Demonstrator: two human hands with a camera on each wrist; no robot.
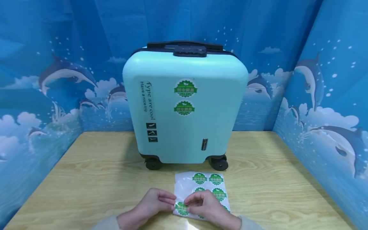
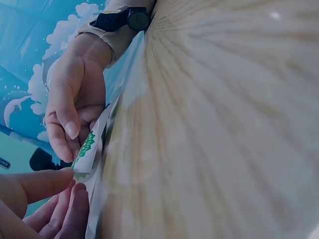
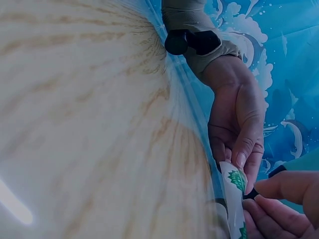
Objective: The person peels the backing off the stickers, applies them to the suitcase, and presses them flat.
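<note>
Suitcase (image 1: 185,127), mint-green hard shell, upright on its wheels on a wood-grain worktop (image 1: 92,179). Two round green stickers sit one above the other on its front panel: upper sticker (image 1: 185,88), lower sticker (image 1: 184,108).

Sticker sheet (image 1: 184,185) lies on the worktop in front of the suitcase, near edge between the hands. Left column bare at its top and middle places; other green labels remain on the backing, some hidden by the right hand.

Left hand (image 1: 156,203) at the sheet's left edge; in its wrist view the thumb and fingers pinch that edge, and the sheet stands raised and bent there. Right hand (image 1: 207,206) opposite, fingers bent, tips at the right side of the lower-left label (image 1: 181,208). Whether it pinches the label or only touches it, cannot tell.

Step in hand, by my reading: loosening that label from its backing. Bare places and the stickers on the shell suggest two are done and this is a third.

Next move probably calls for the left hand to steady the backing while the right takes the label's rim and peels slowly. A bent label could fold onto its own glue; fingertips best kept to the rim.
</note>
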